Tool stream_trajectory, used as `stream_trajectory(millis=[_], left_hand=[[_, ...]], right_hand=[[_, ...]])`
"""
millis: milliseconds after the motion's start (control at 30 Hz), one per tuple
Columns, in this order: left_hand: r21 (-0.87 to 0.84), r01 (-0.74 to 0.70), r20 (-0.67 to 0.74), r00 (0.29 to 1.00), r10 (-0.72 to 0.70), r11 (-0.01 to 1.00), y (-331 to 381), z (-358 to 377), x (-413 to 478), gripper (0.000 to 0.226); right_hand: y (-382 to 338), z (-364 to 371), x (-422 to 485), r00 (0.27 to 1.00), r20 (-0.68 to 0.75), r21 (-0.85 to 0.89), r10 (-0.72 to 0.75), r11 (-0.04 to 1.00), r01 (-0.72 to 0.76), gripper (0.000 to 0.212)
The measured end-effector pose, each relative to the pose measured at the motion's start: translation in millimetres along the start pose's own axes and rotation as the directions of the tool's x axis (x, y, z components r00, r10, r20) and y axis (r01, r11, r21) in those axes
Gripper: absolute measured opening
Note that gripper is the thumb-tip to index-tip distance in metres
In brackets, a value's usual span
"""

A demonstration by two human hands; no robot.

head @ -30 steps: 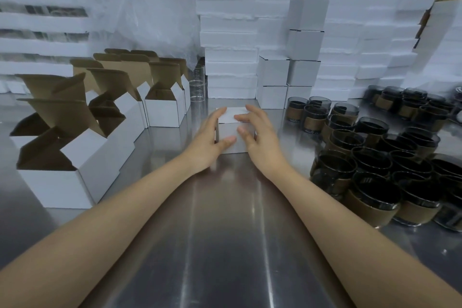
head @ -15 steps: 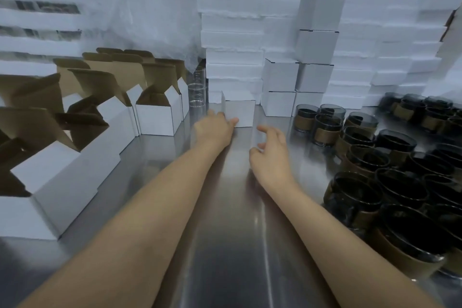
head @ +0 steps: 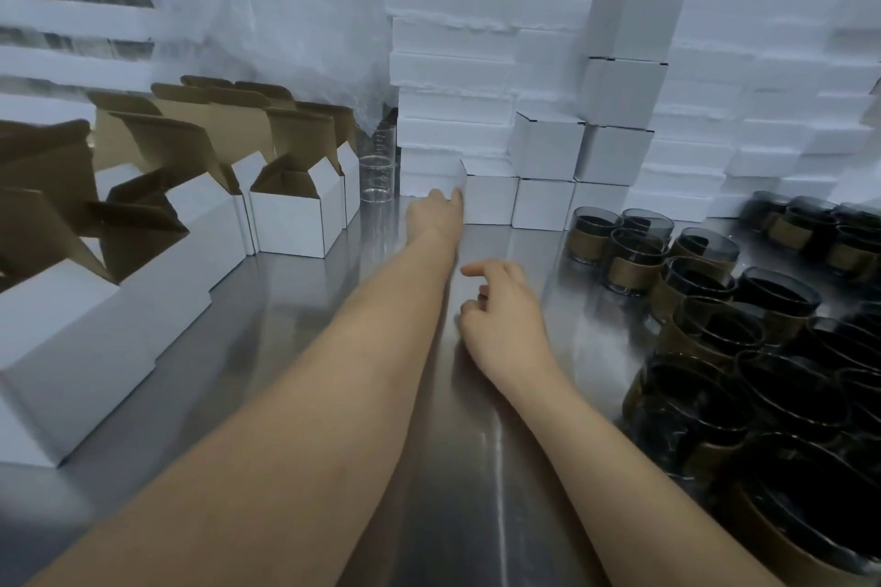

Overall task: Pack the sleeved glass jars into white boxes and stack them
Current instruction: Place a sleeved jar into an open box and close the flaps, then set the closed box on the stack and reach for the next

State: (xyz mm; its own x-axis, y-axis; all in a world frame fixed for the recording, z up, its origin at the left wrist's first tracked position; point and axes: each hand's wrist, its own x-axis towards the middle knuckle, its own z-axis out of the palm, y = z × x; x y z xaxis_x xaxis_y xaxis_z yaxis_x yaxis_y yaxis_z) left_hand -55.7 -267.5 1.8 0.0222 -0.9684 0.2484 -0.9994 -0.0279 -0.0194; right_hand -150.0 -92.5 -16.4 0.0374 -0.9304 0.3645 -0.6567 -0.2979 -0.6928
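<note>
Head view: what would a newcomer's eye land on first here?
The crowd of dark sleeved jars filling the right side of the table, opposite the open boxes with brown flaps up on the left. Between them, the left hand touches a closed box at the left end of the stack by the foam wall; the right hand hangs empty above the table.

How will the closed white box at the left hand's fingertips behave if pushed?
The closed box would probably slide readily: flat base, shiny metal table. It seems unlikely to tip, being squat with a neighbouring box close beside it. Its thin cardboard may dent if the left hand presses hard.
</note>
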Motion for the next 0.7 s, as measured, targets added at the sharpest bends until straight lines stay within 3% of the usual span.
stream_trajectory(millis=[200, 267, 400, 567, 700], left_hand=[[-0.022, -0.004, -0.009, 1.000, 0.003, 1.000, -3, 3, 0, 0.061], [-0.037, 0.013, -0.141, 0.990, -0.018, 0.999, -7, 2, -8, 0.058], [-0.143, 0.043, -0.360, 0.928, -0.092, 0.989, -21, -2, -30, 0.027], [-0.180, -0.085, -0.641, 0.766, -0.051, 0.980, -30, -18, -73, 0.038], [-0.373, 0.055, -0.609, 0.739, -0.289, 0.926, -47, -22, -98, 0.046]], right_hand=[[0, 0, 1, 0.999, 0.031, -0.085, -0.036, 0.996, 0.039, 0.041], [-2, 1, 2, 0.997, 0.051, -0.118, -0.051, 0.991, 0.057, 0.043], [-1, 2, 4, 0.996, 0.047, -0.135, -0.078, 0.987, 0.084, 0.043], [2, 0, 5, 0.998, 0.040, -0.059, -0.053, 0.997, 0.055, 0.037], [2, -3, 5, 0.999, 0.019, 0.026, -0.043, 0.999, 0.043, 0.032]])
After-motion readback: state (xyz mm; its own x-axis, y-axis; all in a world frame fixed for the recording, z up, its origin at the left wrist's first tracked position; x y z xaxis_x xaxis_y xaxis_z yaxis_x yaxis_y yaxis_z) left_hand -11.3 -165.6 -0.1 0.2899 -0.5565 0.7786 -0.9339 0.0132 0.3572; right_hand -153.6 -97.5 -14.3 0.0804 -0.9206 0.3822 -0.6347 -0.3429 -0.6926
